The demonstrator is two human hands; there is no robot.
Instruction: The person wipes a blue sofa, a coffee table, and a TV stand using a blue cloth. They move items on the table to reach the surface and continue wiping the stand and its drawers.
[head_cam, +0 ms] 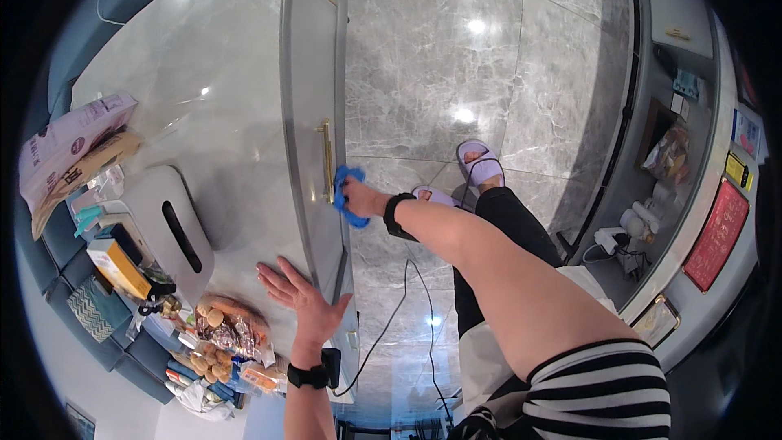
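Observation:
My right hand (pixel 360 195) grips a blue cloth (pixel 351 198) beside a gold bar handle (pixel 328 162) on the grey drawer front (pixel 311 61) of a coffee table. Part of the cloth hangs past the fingers, over the front's edge. My left hand (pixel 305 305) rests with spread fingers on the pale glossy tabletop (pixel 238 214), near its edge, and holds nothing. Each wrist wears a black band. A white box with a dark slot (pixel 182 235) stands on the tabletop, to the left of both hands.
Snack packets (pixel 235 333), a yellow and white box (pixel 119 269) and paper bags (pixel 76 140) crowd the tabletop's far side. A black cable (pixel 403 293) runs over the marble-look floor (pixel 427 73) near my slippers (pixel 482 162). An open shelf (pixel 617 269) with small items stands at right.

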